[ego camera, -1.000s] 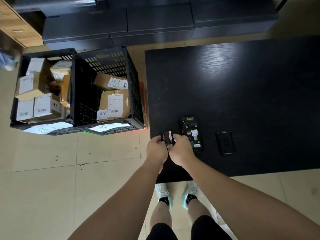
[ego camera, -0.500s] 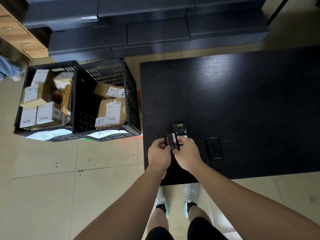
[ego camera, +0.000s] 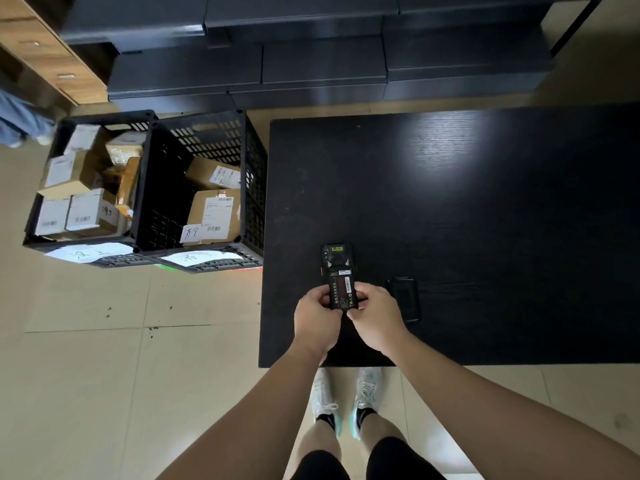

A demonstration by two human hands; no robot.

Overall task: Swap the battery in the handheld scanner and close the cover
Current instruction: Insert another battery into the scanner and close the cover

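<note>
The black handheld scanner (ego camera: 335, 260) lies face down near the left front of the black table (ego camera: 485, 209), its back open. A black battery (ego camera: 343, 292) with a red label sits over the scanner's lower half, inside or just above the battery bay. My left hand (ego camera: 317, 317) grips the battery's left edge. From the other side, my right hand (ego camera: 375, 315) pinches its right edge. The black battery cover (ego camera: 403, 297) lies flat on the table just right of my right hand, partly hidden by it.
Two black plastic crates (ego camera: 197, 188) of labelled cardboard boxes stand on the tiled floor left of the table. Dark cabinets (ego camera: 311, 64) line the far wall. Another person's legs (ego camera: 17, 116) show at the far left edge.
Both hands carried the battery from the table's left front edge rightward and onto the scanner's open back. The cover has stayed in place.
</note>
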